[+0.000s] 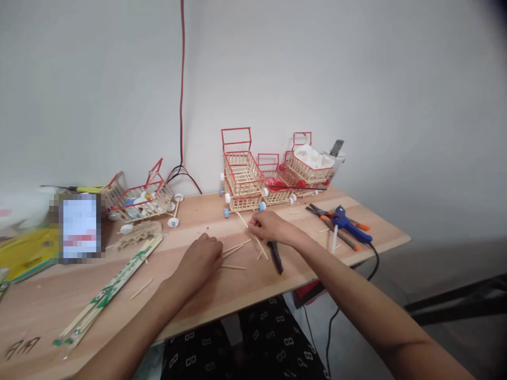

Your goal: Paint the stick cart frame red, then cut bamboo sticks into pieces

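My right hand (269,227) pinches a thin wooden stick (259,245) that slants across the table in front of the small carts. Curled low over the tabletop, my left hand (203,258) has its fingertips hidden; whether it grips anything cannot be made out. Several loose wooden sticks (233,267) lie between the hands, some with ends close to the left hand's fingers. A black-handled tool (276,258), perhaps a cutter, rests just below the right hand. Behind them stands a stick-built shopping cart (243,179) with red trim and white and blue wheels.
More small carts (311,169) line the wall, one filled with white material. At right lie a blue glue gun (350,224) and orange-handled pliers (340,237). On the left are another cart (144,203), packaged sticks (114,282) and a blurred phone screen (80,227).
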Tool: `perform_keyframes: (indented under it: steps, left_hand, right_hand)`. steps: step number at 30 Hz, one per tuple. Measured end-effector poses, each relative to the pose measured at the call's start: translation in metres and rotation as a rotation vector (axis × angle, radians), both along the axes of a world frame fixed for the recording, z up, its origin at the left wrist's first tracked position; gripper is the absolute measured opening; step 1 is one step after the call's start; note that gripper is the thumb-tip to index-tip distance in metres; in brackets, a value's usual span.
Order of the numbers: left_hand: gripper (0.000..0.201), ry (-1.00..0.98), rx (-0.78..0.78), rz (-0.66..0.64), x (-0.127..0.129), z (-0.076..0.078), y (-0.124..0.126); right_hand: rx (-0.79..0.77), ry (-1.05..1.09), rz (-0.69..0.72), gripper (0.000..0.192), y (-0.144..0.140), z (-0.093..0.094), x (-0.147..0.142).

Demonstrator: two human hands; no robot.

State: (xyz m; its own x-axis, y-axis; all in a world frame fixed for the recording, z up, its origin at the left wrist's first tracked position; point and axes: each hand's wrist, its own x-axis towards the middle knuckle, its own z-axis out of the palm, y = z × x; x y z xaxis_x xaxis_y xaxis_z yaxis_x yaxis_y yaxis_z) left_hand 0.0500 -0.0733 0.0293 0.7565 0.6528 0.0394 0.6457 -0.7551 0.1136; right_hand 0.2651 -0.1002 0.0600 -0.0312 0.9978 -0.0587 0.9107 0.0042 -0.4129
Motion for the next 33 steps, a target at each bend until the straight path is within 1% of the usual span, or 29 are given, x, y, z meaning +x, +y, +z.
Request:
perform_keyframes:
  steps: [3, 6, 8, 10, 12, 14, 16, 17, 18, 20, 22, 23, 25, 27, 30, 33]
  left_hand:
    - [0.017, -0.009, 0.004, 0.040, -0.012, -0.001, -0.002]
    - [0.020, -0.057, 0.006, 0.064, -0.021, -0.004, 0.000]
    - [0.020, -0.176, -0.012, 0.079, -0.023, -0.005, 0.001]
    - [0.022, -0.352, -0.082, 0.099, -0.023, -0.005, 0.003]
    - [0.026, -0.540, -0.245, 0.120, -0.019, -0.002, 0.004]
    - [0.030, -0.688, -0.502, 0.119, -0.013, 0.000, 0.005]
    - [0.033, -0.783, -0.742, 0.093, -0.007, 0.001, 0.009]
    - [0.032, -0.811, -0.821, 0.080, -0.005, 0.001, 0.011]
    - [0.029, -0.832, -0.869, 0.071, -0.003, 0.001, 0.013]
    - [0.028, -0.873, -0.880, 0.082, -0.004, 0.000, 0.018]
    - [0.030, -0.923, -0.856, 0.114, -0.010, -0.003, 0.024]
    - [0.031, -0.954, -0.850, 0.136, -0.014, -0.004, 0.026]
    - [0.031, -1.016, -0.857, 0.184, -0.021, -0.008, 0.029]
    - [0.034, -1.047, -0.894, 0.218, -0.027, -0.013, 0.030]
    - [0.039, -1.051, -0.942, 0.231, -0.028, -0.020, 0.029]
    - [0.040, -0.997, -0.891, 0.187, -0.022, -0.022, 0.029]
  right_hand:
    - [0.004, -0.003, 0.017, 0.014, 0.010, -0.009, -0.014]
    - [0.055, 0.037, 0.050, 0.015, 0.015, -0.016, -0.019]
    - [0.140, 0.114, 0.043, 0.015, 0.018, -0.019, -0.021]
    - [0.222, 0.272, 0.041, 0.016, 0.021, -0.020, -0.023]
    - [0.263, 0.461, 0.053, 0.017, 0.024, -0.021, -0.028]
    - [0.288, 0.603, 0.067, 0.018, 0.026, -0.022, -0.035]
    - [0.304, 0.663, 0.077, 0.019, 0.028, -0.024, -0.042]
    - [0.310, 0.670, 0.082, 0.020, 0.028, -0.024, -0.044]
    - [0.312, 0.675, 0.085, 0.021, 0.029, -0.025, -0.046]
    - [0.323, 0.695, 0.078, 0.025, 0.029, -0.024, -0.045]
    - [0.377, 0.694, 0.043, 0.029, 0.029, -0.021, -0.038]
    - [0.417, 0.661, 0.019, 0.030, 0.029, -0.020, -0.033]
    - [0.500, 0.509, -0.011, 0.030, 0.030, -0.018, -0.025]
    - [0.489, 0.427, 0.006, 0.035, 0.033, -0.019, -0.023]
    - [0.345, 0.445, 0.127, 0.038, 0.039, -0.026, -0.037]
    - [0.259, 0.511, 0.291, 0.036, 0.047, -0.033, -0.059]
